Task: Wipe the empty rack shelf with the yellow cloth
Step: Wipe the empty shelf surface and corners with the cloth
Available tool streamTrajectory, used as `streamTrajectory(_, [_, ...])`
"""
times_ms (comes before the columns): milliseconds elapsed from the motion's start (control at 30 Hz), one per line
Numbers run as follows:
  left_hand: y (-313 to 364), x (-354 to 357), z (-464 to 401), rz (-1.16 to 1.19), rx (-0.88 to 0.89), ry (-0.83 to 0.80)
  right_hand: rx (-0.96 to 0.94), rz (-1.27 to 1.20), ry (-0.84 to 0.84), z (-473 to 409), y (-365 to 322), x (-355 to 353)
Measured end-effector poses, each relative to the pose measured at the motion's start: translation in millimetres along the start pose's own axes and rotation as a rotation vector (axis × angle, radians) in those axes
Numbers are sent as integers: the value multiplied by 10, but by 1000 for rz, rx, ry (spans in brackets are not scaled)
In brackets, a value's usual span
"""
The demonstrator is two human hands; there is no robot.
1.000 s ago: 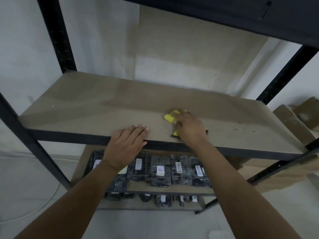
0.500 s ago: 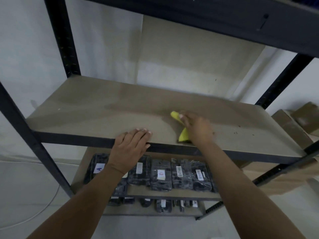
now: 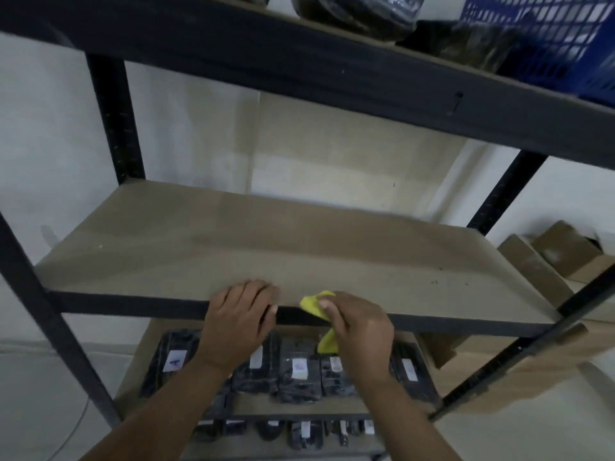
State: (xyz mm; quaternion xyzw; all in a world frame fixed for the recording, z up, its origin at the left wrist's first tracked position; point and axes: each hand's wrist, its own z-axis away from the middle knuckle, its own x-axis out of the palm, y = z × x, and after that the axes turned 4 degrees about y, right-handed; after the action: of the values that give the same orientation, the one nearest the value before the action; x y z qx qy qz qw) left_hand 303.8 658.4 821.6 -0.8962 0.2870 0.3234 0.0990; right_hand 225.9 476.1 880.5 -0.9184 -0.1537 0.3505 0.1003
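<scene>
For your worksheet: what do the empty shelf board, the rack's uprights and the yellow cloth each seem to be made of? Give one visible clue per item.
Shelf board: probably fibreboard or similar pressed wood, matte tan, no visible grain.
Uprights: likely dark painted metal, with rows of small punched holes.
Yellow cloth: soft fabric, possibly microfibre; it crumples and folds where the right hand grips it at the shelf's front edge.

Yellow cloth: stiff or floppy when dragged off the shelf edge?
Probably floppy: the yellow cloth bunches in the right hand and droops below the shelf edge. Likely light, since a loose grip holds it.
</scene>
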Motion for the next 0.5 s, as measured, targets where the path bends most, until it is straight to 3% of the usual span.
streamTrajectory(67, [29,-113,-120,95,-80,-44,27,33,71,-160,147,-63])
streamTrajectory(133, [10,-197,-280,151,-90,-94,69,145,32,-363,399,-69])
streamTrajectory(200, [-75,-215,-449,127,-86,-193,130,297,-197,-538,678,-14])
streamTrajectory(300, [-336,-165,-628,65,-205,-434,192,301,-715,-594,981,-21])
streamTrajectory(400, [-520,-89,-649,68,-340,-682,20,230,-857,-566,1173,-210])
streamTrajectory(500, [-483,-37,-657,62,-326,-742,-25,222,-876,-624,1277,-249])
